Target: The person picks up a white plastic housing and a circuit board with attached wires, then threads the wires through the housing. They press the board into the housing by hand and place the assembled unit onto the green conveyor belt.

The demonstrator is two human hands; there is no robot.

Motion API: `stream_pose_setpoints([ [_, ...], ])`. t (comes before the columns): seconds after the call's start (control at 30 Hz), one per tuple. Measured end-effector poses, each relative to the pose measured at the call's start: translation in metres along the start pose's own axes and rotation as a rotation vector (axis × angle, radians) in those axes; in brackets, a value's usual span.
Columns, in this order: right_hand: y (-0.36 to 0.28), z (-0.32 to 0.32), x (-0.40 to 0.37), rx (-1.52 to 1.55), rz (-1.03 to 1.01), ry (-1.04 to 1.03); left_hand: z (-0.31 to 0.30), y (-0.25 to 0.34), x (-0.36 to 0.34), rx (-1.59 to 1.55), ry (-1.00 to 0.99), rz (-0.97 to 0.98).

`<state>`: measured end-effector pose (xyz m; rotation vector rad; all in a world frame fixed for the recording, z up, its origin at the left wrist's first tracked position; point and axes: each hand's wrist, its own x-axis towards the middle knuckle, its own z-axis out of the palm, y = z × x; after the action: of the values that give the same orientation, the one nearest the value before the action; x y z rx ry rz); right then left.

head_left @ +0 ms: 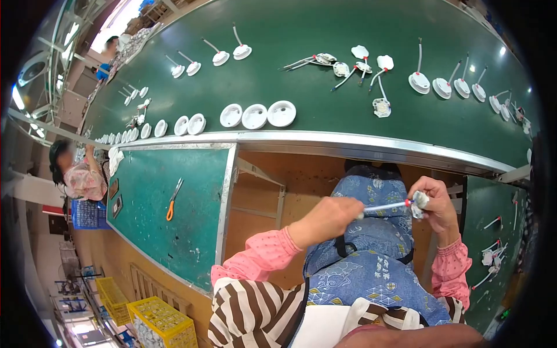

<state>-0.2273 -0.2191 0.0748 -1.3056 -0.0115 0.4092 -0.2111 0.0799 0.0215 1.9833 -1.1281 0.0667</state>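
My left hand (328,219) is closed around the end of a white cable (383,207) that runs to the right. My right hand (436,204) grips the small white lamp part (419,201) at the other end of that cable, where a bit of red shows. Both hands are held over my lap, above a blue patterned apron (371,255), below the metal edge of the green conveyor belt (325,75).
White round lamp housings (255,116) and wired parts (419,81) lie along the belt. An orange-handled cutter (172,200) lies on the green side table (156,232). More wired parts (493,255) sit at the right. A seated person (78,174) works at left; yellow crates (162,322) stand below.
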Motion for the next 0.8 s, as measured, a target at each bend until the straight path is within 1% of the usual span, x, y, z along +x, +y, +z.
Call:
stream_pose_setpoints([
  [0.03,0.001,-0.004,-0.002,0.014,0.003,-0.041,0.002,0.005,-0.002,0.113,-0.030,0.032],
  [0.1,0.005,-0.006,-0.002,-0.018,-0.007,-0.100,0.006,0.004,-0.008,0.182,-0.002,0.061],
  [0.13,0.006,-0.005,-0.001,-0.008,0.003,-0.071,0.007,0.001,-0.009,0.214,0.009,0.085],
  [0.2,0.005,-0.007,-0.001,0.006,0.014,0.009,-0.003,-0.007,-0.011,0.409,-0.025,0.074],
  [0.23,0.003,-0.014,0.000,0.104,-0.106,0.015,-0.011,-0.014,-0.014,0.502,-0.040,0.069],
  [0.27,0.004,-0.029,-0.003,0.156,-0.208,0.116,-0.022,-0.028,-0.020,0.614,-0.011,0.016],
  [0.3,0.000,-0.039,-0.008,0.189,-0.283,0.132,-0.044,-0.039,-0.021,0.600,0.088,-0.009],
  [0.33,-0.004,-0.046,-0.014,0.226,-0.358,0.149,-0.064,-0.054,-0.021,0.680,0.171,-0.040],
  [0.37,-0.005,-0.049,-0.018,0.214,-0.321,0.147,-0.089,-0.059,-0.012,0.715,0.236,-0.085],
  [0.4,-0.005,-0.044,-0.020,0.212,-0.281,0.155,-0.107,-0.066,-0.005,0.839,0.211,-0.251],
  [0.47,-0.006,-0.021,-0.016,0.201,-0.218,0.170,-0.138,-0.087,0.020,0.826,0.175,-0.319],
  [0.5,-0.004,-0.016,-0.013,0.207,-0.220,0.182,-0.148,-0.108,0.026,0.816,0.151,-0.290],
  [0.53,-0.009,-0.011,-0.012,0.268,-0.196,0.159,-0.155,-0.146,0.040,0.745,0.034,-0.326],
  [0.57,-0.009,-0.008,-0.012,0.282,-0.227,0.175,-0.158,-0.164,0.047,0.714,0.025,-0.347],
  [0.6,-0.007,-0.010,-0.013,0.298,-0.234,0.188,-0.156,-0.174,0.059,0.678,0.012,-0.363],
  [0.63,-0.007,-0.013,-0.015,0.293,-0.220,0.182,-0.149,-0.173,0.069,0.685,0.057,-0.365],
  [0.77,-0.006,-0.016,-0.019,0.318,-0.165,0.219,-0.085,-0.148,0.092,0.667,0.228,-0.421],
  [0.8,-0.005,-0.016,-0.019,0.325,-0.159,0.193,-0.071,-0.140,0.096,0.669,0.271,-0.448],
])
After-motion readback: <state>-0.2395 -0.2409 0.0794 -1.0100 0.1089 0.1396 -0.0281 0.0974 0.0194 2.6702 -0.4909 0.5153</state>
